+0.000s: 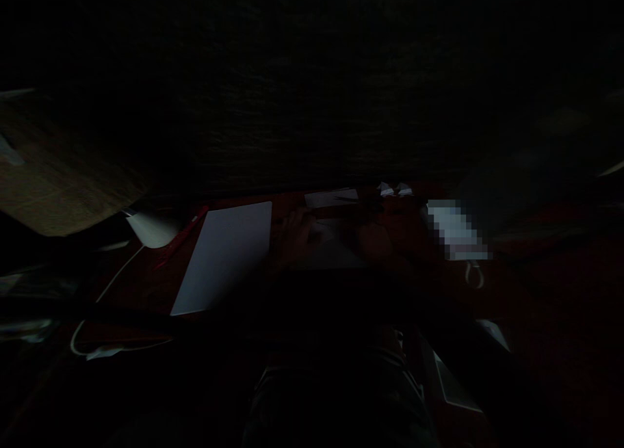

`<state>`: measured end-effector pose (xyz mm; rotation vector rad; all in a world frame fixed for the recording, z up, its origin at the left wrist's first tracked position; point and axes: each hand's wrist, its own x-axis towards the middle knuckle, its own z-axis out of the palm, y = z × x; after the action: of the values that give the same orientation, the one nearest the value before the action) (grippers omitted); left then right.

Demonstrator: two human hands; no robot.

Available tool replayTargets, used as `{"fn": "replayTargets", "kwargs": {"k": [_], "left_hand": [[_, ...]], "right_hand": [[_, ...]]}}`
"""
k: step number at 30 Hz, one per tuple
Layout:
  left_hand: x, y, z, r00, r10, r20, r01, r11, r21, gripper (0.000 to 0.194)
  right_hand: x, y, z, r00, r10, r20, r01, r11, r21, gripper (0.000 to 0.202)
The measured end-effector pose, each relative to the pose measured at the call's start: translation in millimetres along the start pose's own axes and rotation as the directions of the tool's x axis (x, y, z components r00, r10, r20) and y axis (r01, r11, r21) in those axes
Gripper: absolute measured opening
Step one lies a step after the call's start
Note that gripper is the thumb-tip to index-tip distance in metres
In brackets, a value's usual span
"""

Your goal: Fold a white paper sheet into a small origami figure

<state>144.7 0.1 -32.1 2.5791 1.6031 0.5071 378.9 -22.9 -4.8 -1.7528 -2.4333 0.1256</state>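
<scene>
The view is very dark. My left hand [296, 235] rests at the left side of a pale sheet of paper [336, 256] on the reddish table. Its fingers are dim, and their pose cannot be made out. On the right part of the same sheet lies my right hand [371, 238], its fingers lost in shadow. Whether either hand grips the paper does not show. Just beyond the hands is a smaller pale piece [319, 199] with a thin dark object on it. A large white sheet [229, 253] lies left of my left hand.
Two small folded white pieces [386, 189] stand at the table's back edge. A red strip-like object [182, 237], a white lamp-like object [153, 230] and a white cable [119, 272] are at left. A blurred-out pale item [455, 230] lies at right.
</scene>
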Motion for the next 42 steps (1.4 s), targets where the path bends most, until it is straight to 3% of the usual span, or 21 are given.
{"fn": "replayTargets", "kwargs": {"k": [6,8,11,16,20,27,32,37,42], "left_hand": [[3,2,-2.2,0.991,0.028,-0.128,-0.057,0.971,-0.234,0.008],[3,5,-3.3,0.986,0.008,-0.165,-0.070,0.923,-0.377,0.013],[3,8,-2.5,0.981,-0.132,-0.144,0.019,0.799,-0.601,0.011],[5,3,3.4,0.940,-0.342,-0.017,0.170,0.511,-0.842,0.011],[6,-3,6.8,0.918,-0.395,0.037,0.205,0.392,-0.897,0.018],[6,-4,7.1,0.901,-0.432,0.037,0.185,0.306,-0.934,0.033],[4,-2,3.9,0.903,-0.429,0.021,0.174,0.322,-0.931,0.030],[5,-3,3.7,0.898,-0.440,-0.019,0.145,0.335,-0.931,0.028],[9,-5,4.5,0.922,-0.377,0.088,0.162,0.170,-0.972,0.038]], "right_hand": [[3,9,9,0.995,0.006,-0.097,0.005,0.993,0.115,0.035],[6,14,15,0.992,0.016,-0.122,0.010,0.977,0.212,0.035],[13,23,26,0.990,0.007,-0.137,0.051,0.907,0.417,0.031],[21,32,34,0.972,0.041,-0.230,0.141,0.681,0.718,0.046],[21,35,28,0.976,0.126,-0.177,0.072,0.580,0.812,0.052],[20,40,27,0.982,0.168,-0.085,-0.005,0.473,0.881,0.059],[21,42,28,0.984,0.155,-0.087,-0.001,0.493,0.870,0.052],[21,42,22,0.992,0.101,-0.070,0.006,0.527,0.850,0.028],[19,41,18,0.984,0.129,-0.119,0.031,0.539,0.842,0.018]]}}
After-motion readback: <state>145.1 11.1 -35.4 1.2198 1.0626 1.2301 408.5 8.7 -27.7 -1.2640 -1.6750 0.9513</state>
